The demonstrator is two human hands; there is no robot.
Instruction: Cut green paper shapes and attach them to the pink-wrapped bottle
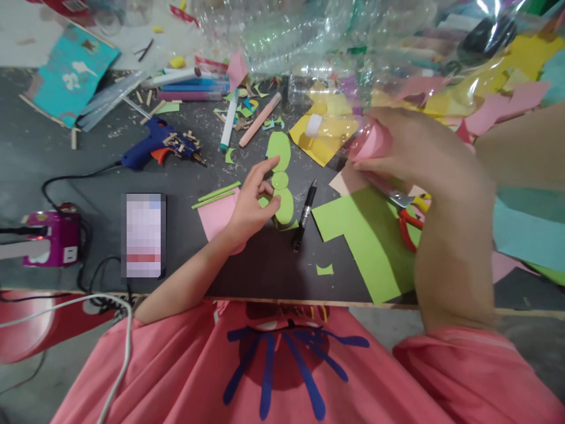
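Observation:
Light-green paper cutouts [283,206], two long rounded shapes with a small oval between them, lie in a column on the dark table. My left hand [252,203] is over their left side, thumb and index finger apart, fingertips on or just above the paper. My right hand [410,144] is closed round the wide end of a small clear plastic bottle [338,126] lying sideways, its white cap to the left; pink shows at the held end. A black pen [305,215] lies between the hands. Beneath my right hand are green paper [375,235] and red-handled scissors [408,229].
A blue glue gun [152,141] with its cord, a phone [143,235] and a purple box [55,238] are on the left. Pink paper [216,212] carries thin green strips. Markers [260,119] and scraps lie behind; clear plastic bottles [286,35] crowd the back.

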